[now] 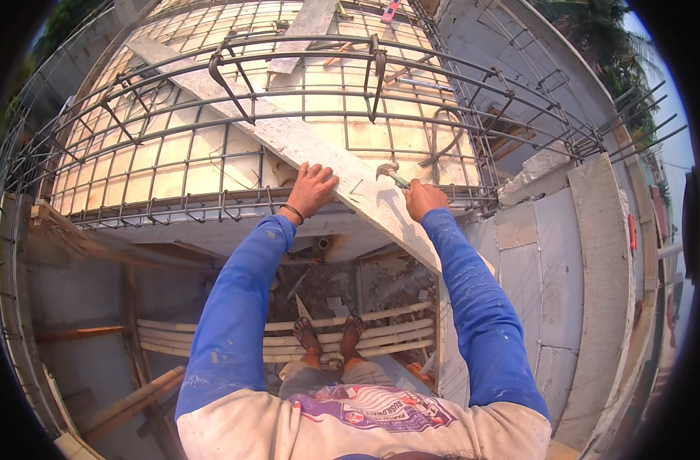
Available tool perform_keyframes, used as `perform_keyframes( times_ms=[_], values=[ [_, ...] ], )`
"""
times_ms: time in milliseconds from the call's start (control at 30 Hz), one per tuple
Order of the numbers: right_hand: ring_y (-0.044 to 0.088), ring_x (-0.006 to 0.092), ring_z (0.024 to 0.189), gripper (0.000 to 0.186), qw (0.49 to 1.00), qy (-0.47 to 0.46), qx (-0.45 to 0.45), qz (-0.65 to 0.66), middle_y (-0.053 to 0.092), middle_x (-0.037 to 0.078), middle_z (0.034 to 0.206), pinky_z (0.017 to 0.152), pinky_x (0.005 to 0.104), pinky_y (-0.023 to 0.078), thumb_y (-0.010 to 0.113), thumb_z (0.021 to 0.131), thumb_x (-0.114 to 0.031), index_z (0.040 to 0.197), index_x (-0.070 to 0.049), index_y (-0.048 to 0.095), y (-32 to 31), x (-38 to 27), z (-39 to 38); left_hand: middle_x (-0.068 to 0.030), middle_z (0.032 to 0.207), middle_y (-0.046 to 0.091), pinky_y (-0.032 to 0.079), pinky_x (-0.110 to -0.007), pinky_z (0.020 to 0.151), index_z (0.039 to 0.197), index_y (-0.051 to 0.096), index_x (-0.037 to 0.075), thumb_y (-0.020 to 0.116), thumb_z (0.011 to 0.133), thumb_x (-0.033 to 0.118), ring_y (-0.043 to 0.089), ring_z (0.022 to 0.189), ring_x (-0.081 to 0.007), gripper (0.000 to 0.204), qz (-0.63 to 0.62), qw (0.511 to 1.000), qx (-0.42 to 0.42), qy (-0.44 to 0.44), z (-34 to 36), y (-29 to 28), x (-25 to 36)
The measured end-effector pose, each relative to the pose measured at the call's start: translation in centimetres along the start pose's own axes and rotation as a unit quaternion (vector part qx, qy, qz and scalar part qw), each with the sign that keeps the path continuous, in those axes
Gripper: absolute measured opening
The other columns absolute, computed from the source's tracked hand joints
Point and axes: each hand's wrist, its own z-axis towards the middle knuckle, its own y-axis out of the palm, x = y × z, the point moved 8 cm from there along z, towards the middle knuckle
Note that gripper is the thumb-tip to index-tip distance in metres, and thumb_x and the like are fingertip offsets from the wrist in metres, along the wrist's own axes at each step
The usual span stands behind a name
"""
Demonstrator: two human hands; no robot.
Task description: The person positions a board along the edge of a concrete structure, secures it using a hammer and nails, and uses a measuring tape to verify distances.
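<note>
A long grey plank point(289, 142) lies diagonally over the rebar grid, its lower right end reaching toward my right forearm. At the plank's near edge, my left hand point(312, 192) has its fingers curled over the wood, steadying it. My right hand point(425, 201) is closed around the handle of a claw hammer point(388, 170), whose metal head is over the plank. Between my hands a thin nail point(356, 186) sticks up from the plank, tilted, with a shadow beside it. The underside of the plank is hidden.
Rebar beams point(304, 54) cross above the pale formwork deck point(166, 165). My feet stand on bamboo poles point(289, 340) above a debris-strewn pit. A block wall point(557, 284) rises at right. Another board point(308, 31) lies farther back, and bare rebar ends point(657, 138) project at right.
</note>
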Motion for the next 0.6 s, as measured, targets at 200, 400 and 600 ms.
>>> perform_keyframes(
  times_ms=[200, 400, 600],
  values=[
    [0.068, 0.0365, 0.098, 0.027, 0.999, -0.024, 0.012, -0.04, 0.069, 0.021, 0.1, 0.085, 0.0472, 0.053, 0.063, 0.09, -0.026, 0.104, -0.003, 0.064, 2.7, -3.7, 2.2, -0.0113, 0.128, 0.055, 0.025, -0.06, 0.112, 0.121, 0.062, 0.013, 0.07, 0.082, 0.027, 0.044, 0.13, -0.033, 0.042, -0.032, 0.998, -0.023, -0.04, -0.7, 0.3, 0.7],
    [0.065, 0.0419, 0.1, 0.035, 0.999, 0.007, 0.032, 0.034, 0.067, 0.025, 0.103, 0.085, 0.0516, 0.05, 0.061, 0.093, -0.032, 0.11, -0.002, 0.057, 3.9, -3.4, 2.3, -0.0212, 0.121, 0.055, 0.028, -0.057, 0.11, 0.11, 0.062, 0.002, 0.068, 0.084, 0.032, 0.044, 0.127, -0.0389, 0.041, -0.231, 0.955, -0.107, -0.151, 1.0, 4.0, 3.6],
    [0.067, 0.0435, 0.091, 0.036, 0.999, -0.049, 0.008, 0.003, 0.068, 0.025, 0.096, 0.08, 0.0536, 0.051, 0.061, 0.092, -0.028, 0.111, 0.0, 0.049, 6.2, -4.4, 1.7, -0.0227, 0.129, 0.051, 0.028, -0.051, 0.113, 0.113, 0.058, -0.002, 0.071, 0.08, 0.019, 0.042, 0.129, -0.0399, 0.041, -0.237, 0.936, 0.13, -0.225, -1.0, 4.8, 3.8]
  ],
)
